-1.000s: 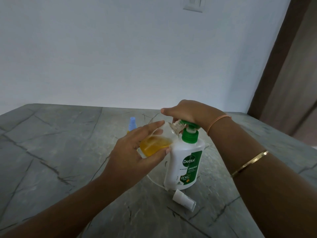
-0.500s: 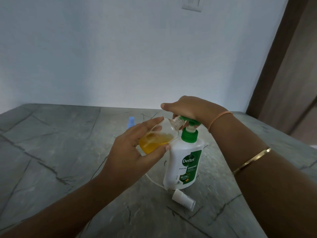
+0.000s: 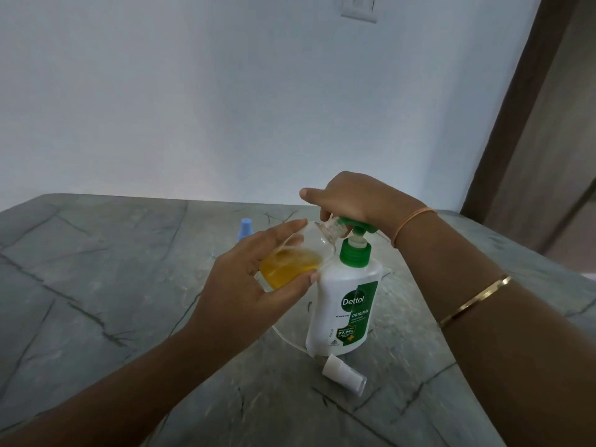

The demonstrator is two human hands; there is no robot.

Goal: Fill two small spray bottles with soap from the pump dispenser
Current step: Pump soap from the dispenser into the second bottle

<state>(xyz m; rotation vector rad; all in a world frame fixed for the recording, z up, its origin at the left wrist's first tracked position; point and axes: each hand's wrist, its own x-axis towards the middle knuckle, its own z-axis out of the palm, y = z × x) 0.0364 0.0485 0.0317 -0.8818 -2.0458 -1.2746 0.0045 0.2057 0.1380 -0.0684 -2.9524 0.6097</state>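
Gripping a tilted spray bottle (image 3: 295, 264) is the left hand (image 3: 240, 285); right hand (image 3: 356, 198) clasps pump dispenser (image 3: 346, 295) (spout hidden).

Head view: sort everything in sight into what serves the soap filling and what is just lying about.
For the job: left hand holding the clear bottle of yellow soap; right hand on top of the pump dispenser; white spray cap lying on the table; blue-capped bottle behind, probably the second one.
Just there: wall switch plate; door frame; gold bangle.
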